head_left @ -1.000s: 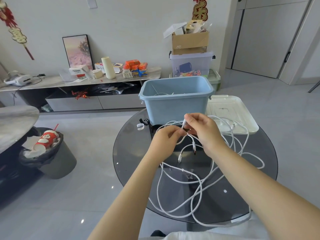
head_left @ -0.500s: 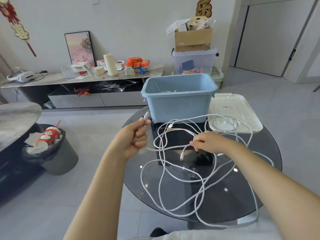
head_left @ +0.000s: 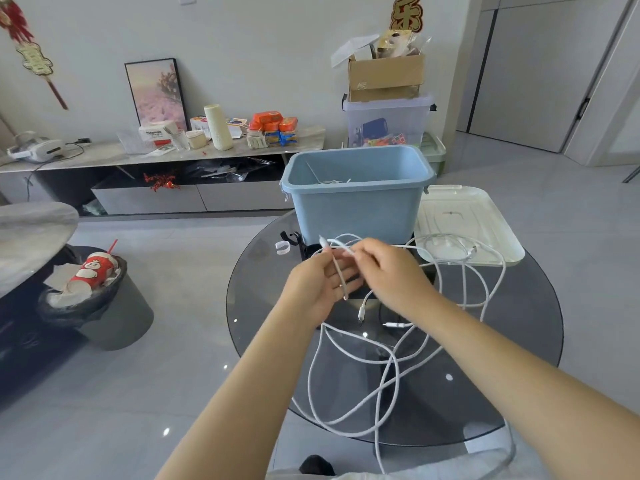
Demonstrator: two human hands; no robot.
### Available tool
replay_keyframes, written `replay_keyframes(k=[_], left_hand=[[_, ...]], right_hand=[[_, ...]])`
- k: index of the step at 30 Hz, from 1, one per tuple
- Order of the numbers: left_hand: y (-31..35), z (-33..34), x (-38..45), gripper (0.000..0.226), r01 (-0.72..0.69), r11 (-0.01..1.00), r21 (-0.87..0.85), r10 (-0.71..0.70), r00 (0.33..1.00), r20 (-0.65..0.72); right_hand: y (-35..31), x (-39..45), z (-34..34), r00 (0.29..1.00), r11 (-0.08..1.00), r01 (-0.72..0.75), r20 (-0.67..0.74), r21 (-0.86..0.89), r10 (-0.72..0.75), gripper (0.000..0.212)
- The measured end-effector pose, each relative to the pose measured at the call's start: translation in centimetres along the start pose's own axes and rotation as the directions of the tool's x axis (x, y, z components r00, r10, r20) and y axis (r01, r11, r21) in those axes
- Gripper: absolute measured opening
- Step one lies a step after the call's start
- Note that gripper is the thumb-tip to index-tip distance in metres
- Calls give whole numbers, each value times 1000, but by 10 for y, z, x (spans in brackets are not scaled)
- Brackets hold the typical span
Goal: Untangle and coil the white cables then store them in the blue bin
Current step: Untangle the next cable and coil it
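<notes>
Centrally, the head view shows a round, dark smoked-glass table (head_left: 519, 341) with a glossy, reflective top. Toward its far edge stands a rectangular pale-blue plastic bin (head_left: 356, 206), smooth-walled and open-topped; a few white cable strands lie at its bottom. Just right of the bin lies a flat, cream-white plastic lid (head_left: 485, 216) with a raised rim; one cable loop rests on its near part.

Nearer than the bin, thin white braided cables (head_left: 391, 375) spread in loose, overlapping loops across the glass, one strand running off the table's near edge. Several plug ends show among them.

The left hand (head_left: 322, 289) is held above the table in front of the bin, palm partly upturned, fingers loosely curved, with a cable length lying across the palm; its plug end sticks up past the fingertips. The right hand (head_left: 388, 271), just beside and touching the left, has its fingers bent and pinches the same cable near the plug end.

Left of the bin, on the glass, lie a small white strap loop (head_left: 282, 247) and a black strap (head_left: 292, 237).

Left of the table, on the grey tiled floor, a round grey waste bin (head_left: 114, 317) with a black liner holds a red paper cup (head_left: 91, 273) and crumpled paper.
</notes>
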State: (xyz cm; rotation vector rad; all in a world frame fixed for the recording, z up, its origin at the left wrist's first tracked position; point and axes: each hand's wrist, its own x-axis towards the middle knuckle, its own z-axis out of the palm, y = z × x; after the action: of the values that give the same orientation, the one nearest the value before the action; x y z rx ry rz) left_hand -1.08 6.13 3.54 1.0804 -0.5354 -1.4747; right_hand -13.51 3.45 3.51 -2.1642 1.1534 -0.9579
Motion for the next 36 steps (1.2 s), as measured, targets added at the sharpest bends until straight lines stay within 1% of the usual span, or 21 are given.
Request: replay_keyframes(k=[2, 4, 6, 8, 10, 12, 14, 16, 17, 19, 20, 26, 28, 29, 31, 33, 35, 36], left_hand=[[4, 2, 3, 31, -10, 989, -146, 10, 1000, -5], [8, -1, 5, 33, -13, 961, -275, 19, 1000, 17], [12, -5, 6, 32, -40, 927, -372, 52, 998, 22], [15, -10, 7, 32, -67, 895, -441, 68, 998, -13], [20, -16, 9, 33, -87, 899, -429, 79, 996, -36], [27, -25, 9, 36, -118, 913, -391, 110, 993, -43], [34, -35, 7, 38, -123, 917, -379, 122, 992, -27], [38, -42, 4, 36, -103, 929, -357, 113, 993, 10], [40, -44, 2, 35, -94, 937, -336, 108, 994, 23], [43, -47, 0, 34, -91, 954, -284, 104, 994, 31], [46, -49, -1, 34, -93, 959, -268, 104, 994, 27], [58, -72, -5, 33, -132, 956, -263, 118, 991, -69], [56, -73, -7, 31, -128, 978, -164, 117, 990, -73], [55, -71, -8, 30, -115, 990, -87, 111, 992, -54], [50, -61, -11, 28, -85, 992, 89, 86, 996, -12], [43, -48, -11, 28, -69, 956, 285, 75, 997, -10], [33, -34, -14, 28, -48, 887, 460, 62, 998, -14], [28, -27, -15, 28, -41, 855, 518, 48, 999, 1]], right_hand=[[-1, -7, 6, 991, 990, 123, 65, -66, -119, 20], [3, -8, 7, 983, 973, 171, 92, -156, -159, 14], [6, -6, 5, 990, 976, 118, 94, -182, -102, 15], [11, -1, -1, 993, 978, 0, 119, -207, 25, 33], [18, 4, -10, 965, 956, -79, 221, -281, 144, 50], [31, 9, -24, 908, 950, -172, 331, -259, 255, 60], [46, 12, -37, 866, 940, -312, 366, -136, 341, 60], [58, 15, -45, 821, 891, -452, 403, 30, 403, 55], [62, 17, -47, 798, 865, -497, 431, 72, 422, 52], [64, 20, -49, 762, 843, -534, 468, 64, 447, 48], [65, 22, -50, 755, 842, -537, 474, 52, 453, 47], [69, 23, -60, 760, 858, -509, 508, 76, 406, 41], [68, 22, -59, 774, 860, -505, 482, 78, 410, 38], [67, 22, -57, 795, 863, -500, 433, 71, 425, 35], [61, 22, -51, 859, 889, -457, 265, 9, 439, 30], [52, 24, -41, 909, 913, -407, 89, -21, 408, 29], [40, 25, -31, 929, 930, -367, -36, 20, 368, 28], [33, 25, -26, 934, 937, -346, -80, 36, 348, 28]])
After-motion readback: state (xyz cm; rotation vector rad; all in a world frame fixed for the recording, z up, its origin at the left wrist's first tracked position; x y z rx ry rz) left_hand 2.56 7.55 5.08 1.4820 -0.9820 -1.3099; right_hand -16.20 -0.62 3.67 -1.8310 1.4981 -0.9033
